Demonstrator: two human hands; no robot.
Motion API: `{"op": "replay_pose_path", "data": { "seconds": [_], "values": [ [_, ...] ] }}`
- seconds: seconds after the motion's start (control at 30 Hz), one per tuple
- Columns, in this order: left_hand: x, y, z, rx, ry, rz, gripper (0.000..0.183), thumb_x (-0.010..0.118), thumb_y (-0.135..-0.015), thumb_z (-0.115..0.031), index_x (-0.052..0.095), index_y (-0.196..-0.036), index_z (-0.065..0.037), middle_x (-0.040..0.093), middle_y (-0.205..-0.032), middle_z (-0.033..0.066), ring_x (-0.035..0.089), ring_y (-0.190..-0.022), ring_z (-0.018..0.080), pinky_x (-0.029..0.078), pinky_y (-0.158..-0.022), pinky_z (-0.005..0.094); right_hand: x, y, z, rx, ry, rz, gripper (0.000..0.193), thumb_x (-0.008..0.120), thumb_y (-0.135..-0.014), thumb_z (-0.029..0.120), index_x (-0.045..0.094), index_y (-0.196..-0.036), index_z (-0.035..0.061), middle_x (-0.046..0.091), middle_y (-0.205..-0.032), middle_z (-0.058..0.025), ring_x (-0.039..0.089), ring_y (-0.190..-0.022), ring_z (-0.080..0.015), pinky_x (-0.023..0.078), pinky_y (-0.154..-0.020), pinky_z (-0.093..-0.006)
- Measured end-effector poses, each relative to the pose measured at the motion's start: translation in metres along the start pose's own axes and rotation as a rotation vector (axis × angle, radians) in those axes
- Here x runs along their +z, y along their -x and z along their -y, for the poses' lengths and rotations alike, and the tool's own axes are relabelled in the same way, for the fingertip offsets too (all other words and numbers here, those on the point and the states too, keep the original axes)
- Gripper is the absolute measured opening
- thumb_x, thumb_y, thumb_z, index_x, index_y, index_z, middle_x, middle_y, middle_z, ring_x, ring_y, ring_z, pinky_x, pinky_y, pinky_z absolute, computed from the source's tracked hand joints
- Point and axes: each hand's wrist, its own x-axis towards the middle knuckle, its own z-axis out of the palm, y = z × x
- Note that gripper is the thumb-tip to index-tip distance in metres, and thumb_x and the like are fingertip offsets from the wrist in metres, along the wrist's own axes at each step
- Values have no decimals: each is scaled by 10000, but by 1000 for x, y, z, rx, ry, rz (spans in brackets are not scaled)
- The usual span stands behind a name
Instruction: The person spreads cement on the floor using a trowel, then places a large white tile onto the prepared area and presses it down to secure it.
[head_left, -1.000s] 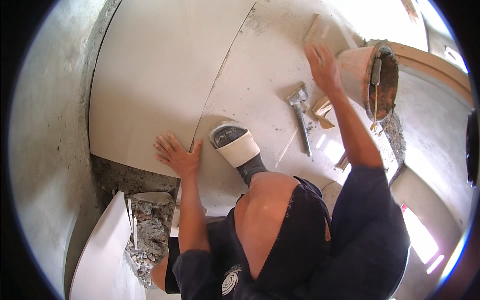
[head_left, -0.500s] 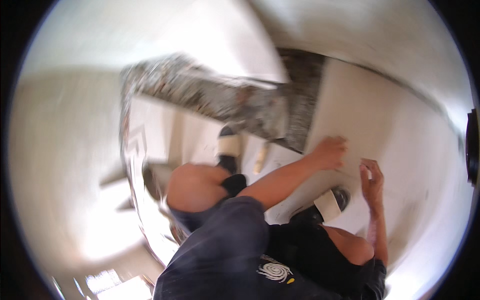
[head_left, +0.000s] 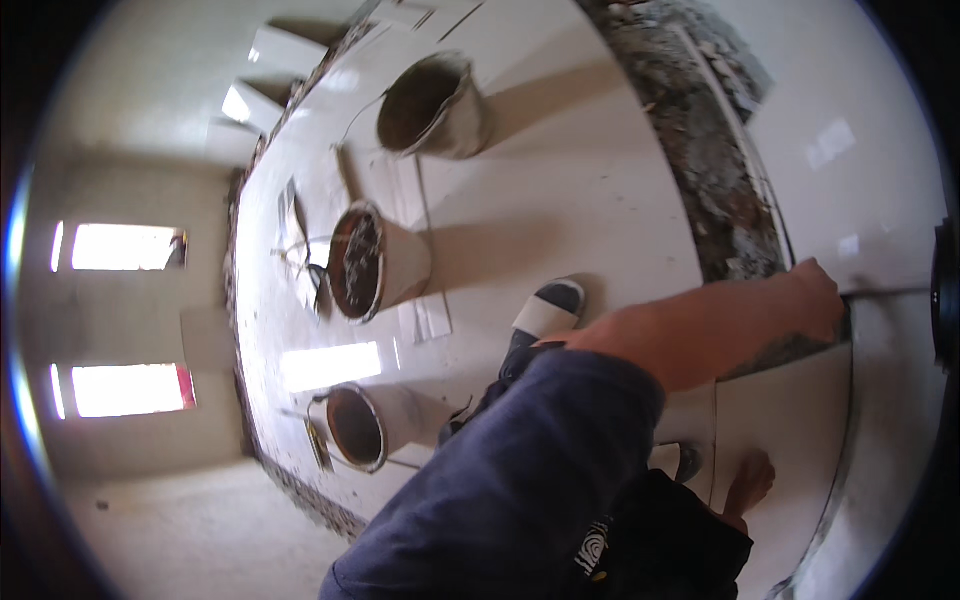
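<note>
My left arm stretches across to the right. My left hand (head_left: 818, 295) is closed, its fingers curled down at the near corner of a glossy white tile (head_left: 830, 140); what the fingertips hold is hidden. Below that hand a strip of grey mortar (head_left: 795, 352) shows in the gap before another white tile (head_left: 780, 410). Over this nearer tile is my right hand (head_left: 755, 478), small and partly shadowed, fingers stretched out with nothing seen in them. Between the far tile and the laid floor runs a rough bed of mortar and rubble (head_left: 715, 160).
On the white tiled floor (head_left: 590, 220) to the left stand a bucket of grey mortar (head_left: 405, 262), a worn bucket (head_left: 465, 120) behind it and another bucket (head_left: 390, 425) nearer me. Beside them lie tools (head_left: 300, 250). A wall (head_left: 900, 430) borders the right side.
My view has swung left, bringing the buckets and windows into sight. My left hand has reached farther right to the tile corner. My right hand is now lower, over the nearer tile.
</note>
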Motion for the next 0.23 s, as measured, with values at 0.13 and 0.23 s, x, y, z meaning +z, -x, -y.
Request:
{"op": "replay_pose_path", "data": {
  "seconds": [0.13,0.23],
  "values": [
    [10,113,129,-356,286,-199,486,529,-853,-473,651,-1133,-95,626,-1181,99,579,-1122,287,458,-933,417,-19,-12,4,-38,-15,185,463,593,-914,316,514,-1314,97,520,-1294,-179,453,-1237,-331,382,-1008,-445],
    [72,238,210,-754,624,-480,495,580,-874,-473,616,-1194,-99,567,-1244,168,535,-1177,289,426,-989,402,-51,-55,2,15,-81,756,534,608,-909,352,485,-1361,96,379,-1455,-195,420,-1298,-326,348,-1059,-426]
  ]
}}
